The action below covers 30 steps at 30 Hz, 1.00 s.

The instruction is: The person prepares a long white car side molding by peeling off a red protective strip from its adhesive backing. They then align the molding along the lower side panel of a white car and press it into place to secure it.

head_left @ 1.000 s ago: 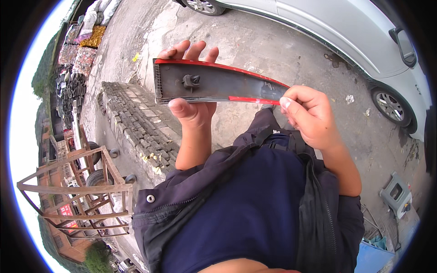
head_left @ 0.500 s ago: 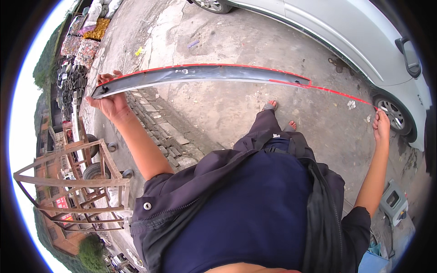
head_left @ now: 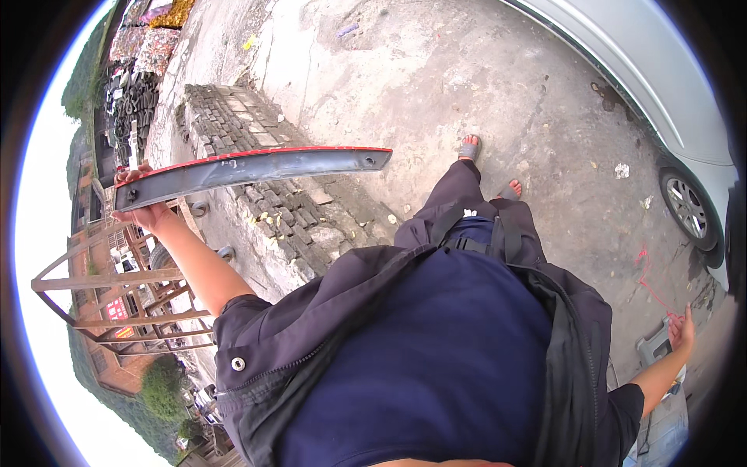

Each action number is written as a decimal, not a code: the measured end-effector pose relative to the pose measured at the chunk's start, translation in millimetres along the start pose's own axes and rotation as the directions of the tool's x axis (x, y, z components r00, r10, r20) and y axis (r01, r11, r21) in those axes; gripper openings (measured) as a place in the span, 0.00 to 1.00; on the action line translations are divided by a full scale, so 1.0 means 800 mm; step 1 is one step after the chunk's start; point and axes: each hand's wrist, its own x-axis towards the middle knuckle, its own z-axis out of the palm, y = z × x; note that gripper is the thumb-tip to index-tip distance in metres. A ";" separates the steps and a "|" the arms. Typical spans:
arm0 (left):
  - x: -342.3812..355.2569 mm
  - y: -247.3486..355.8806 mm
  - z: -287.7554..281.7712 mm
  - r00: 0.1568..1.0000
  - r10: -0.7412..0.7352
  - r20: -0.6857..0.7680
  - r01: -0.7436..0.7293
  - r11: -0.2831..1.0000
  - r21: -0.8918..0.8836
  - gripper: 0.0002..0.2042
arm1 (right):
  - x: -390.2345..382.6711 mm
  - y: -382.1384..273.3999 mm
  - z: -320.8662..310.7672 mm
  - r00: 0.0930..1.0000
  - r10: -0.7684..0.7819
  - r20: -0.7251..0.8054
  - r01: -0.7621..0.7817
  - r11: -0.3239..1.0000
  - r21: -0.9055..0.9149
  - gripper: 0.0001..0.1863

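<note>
My left hand [head_left: 153, 218] grips the near end of a long, narrow, slightly curved trim piece [head_left: 257, 167], held out level at the left. The piece is grey on the side facing me, with a red strip along its far edge and a small dark clip at the held end. My right hand [head_left: 682, 331], low at the far right, pinches a thin red strip [head_left: 647, 284] that dangles loose and crinkled over the concrete, apart from the trim piece.
A silver car [head_left: 654, 78] with its wheel [head_left: 685, 202] stands at upper right. A grey plastic stool [head_left: 650, 350] is beyond my right hand. Stacked paving bricks [head_left: 226, 117], a rusty frame [head_left: 117, 280] and piled bales [head_left: 156, 50] lie leftward. My sandalled feet [head_left: 469, 148] are below.
The red strip, stretched from the trim piece half a second ago, now hangs free from my right hand, which has moved down and outward. The trim piece has moved left and lower.
</note>
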 end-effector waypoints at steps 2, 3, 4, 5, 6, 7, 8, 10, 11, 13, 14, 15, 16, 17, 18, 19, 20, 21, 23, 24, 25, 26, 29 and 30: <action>0.026 -0.086 -0.034 1.000 -0.030 0.010 0.030 0.996 -0.084 0.44 | 0.002 -0.001 -0.027 0.968 -0.183 -0.171 0.079 0.871 -0.485 0.24; 0.037 -0.135 -0.040 1.000 0.013 0.002 -0.012 0.993 -0.117 0.44 | 0.007 -0.001 -0.010 0.874 -0.438 -0.212 0.164 0.675 -0.719 0.19; 0.031 -0.161 -0.027 0.999 0.018 0.038 -0.012 0.986 -0.164 0.44 | 0.009 -0.009 0.040 0.808 -0.575 -0.129 0.328 0.620 -0.713 0.16; 0.024 -0.172 -0.012 0.999 0.041 0.016 -0.038 0.986 -0.160 0.44 | 0.006 -0.022 0.107 0.711 -0.703 -0.025 0.498 0.528 -0.688 0.13; 0.011 -0.186 0.030 0.997 0.073 -0.037 -0.076 0.993 -0.090 0.45 | -0.009 -0.036 0.183 0.510 -0.849 0.135 0.689 0.309 -0.655 0.12; -0.003 -0.193 0.048 0.998 0.068 0.018 -0.065 0.990 -0.121 0.46 | -0.058 -0.058 0.273 0.315 -0.919 0.237 0.821 0.138 -0.555 0.11; -0.001 -0.217 0.069 0.986 0.047 0.157 -0.008 0.969 -0.245 0.47 | -0.109 -0.077 0.347 0.339 -0.895 0.291 0.841 0.150 -0.520 0.09; -0.016 -0.285 0.133 0.991 0.070 0.110 -0.053 0.987 -0.151 0.48 | -0.237 -0.118 0.458 0.168 -0.908 0.385 0.895 -0.023 -0.446 0.05; -0.021 -0.307 0.166 0.990 0.068 0.125 -0.049 0.987 -0.152 0.49 | -0.296 -0.140 0.503 0.072 -0.905 0.418 0.949 -0.066 -0.307 0.04; -0.040 -0.337 0.215 0.986 0.059 0.158 -0.034 0.987 -0.159 0.50 | -0.444 -0.180 0.568 -0.102 -0.883 0.458 0.991 -0.131 -0.033 0.04; -0.044 -0.353 0.233 0.980 0.066 0.187 -0.032 0.984 -0.177 0.51 | -0.505 -0.194 0.591 -0.217 -0.880 0.424 0.976 -0.203 0.078 0.06; -0.053 -0.359 0.246 0.981 0.062 0.183 -0.030 0.984 -0.174 0.51 | -0.578 -0.205 0.602 -0.267 -0.845 0.463 0.962 -0.205 0.181 0.10; -0.063 -0.367 0.258 0.981 0.054 0.185 -0.020 0.983 -0.181 0.51 | -0.636 -0.209 0.609 -0.305 -0.832 0.465 0.916 -0.122 0.383 0.11; -0.071 -0.367 0.275 0.975 0.030 0.219 0.011 0.982 -0.187 0.51 | -0.684 -0.213 0.612 -0.341 -0.826 0.449 0.826 -0.035 0.563 0.12; -0.080 -0.360 0.286 0.970 -0.001 0.243 0.046 0.983 -0.177 0.51 | -0.729 -0.214 0.611 -0.367 -0.791 0.489 0.708 0.103 0.698 0.13; -0.081 -0.357 0.293 0.938 0.028 0.346 0.053 0.973 -0.224 0.51 | -0.763 -0.216 0.604 -0.395 -0.759 0.517 0.562 0.246 0.790 0.15; -0.086 -0.358 0.297 0.925 0.060 0.376 0.034 0.971 -0.237 0.51 | -0.785 -0.219 0.600 -0.440 -0.730 0.523 0.517 0.271 0.812 0.16; -0.084 -0.360 0.300 0.908 0.090 0.410 0.016 0.969 -0.247 0.51 | -0.803 -0.223 0.597 -0.482 -0.702 0.524 0.470 0.298 0.831 0.17; -0.085 -0.347 0.305 0.891 0.093 0.444 0.017 0.971 -0.237 0.52 | -0.819 -0.223 0.595 -0.552 -0.654 0.517 0.417 0.320 0.851 0.18; -0.082 -0.350 0.297 0.848 0.133 0.513 -0.004 0.970 -0.245 0.52 | -0.825 -0.220 0.595 -0.582 -0.635 0.509 0.410 0.311 0.857 0.19; -0.080 -0.347 0.298 0.837 0.162 0.523 -0.020 0.964 -0.266 0.52 | -0.832 -0.218 0.593 -0.567 -0.625 0.537 0.441 0.321 0.838 0.20; -0.080 -0.347 0.297 0.831 0.172 0.529 -0.017 0.958 -0.285 0.51 | -0.837 -0.217 0.594 -0.561 -0.630 0.538 0.450 0.313 0.836 0.20; -0.080 -0.348 0.290 0.813 0.186 0.551 -0.007 0.951 -0.310 0.51 | -0.852 -0.207 0.597 -0.502 -0.666 0.551 0.497 0.299 0.814 0.20; -0.080 -0.348 0.288 0.806 0.188 0.562 -0.003 0.950 -0.313 0.52 | -0.854 -0.207 0.598 -0.518 -0.665 0.538 0.520 0.255 0.815 0.19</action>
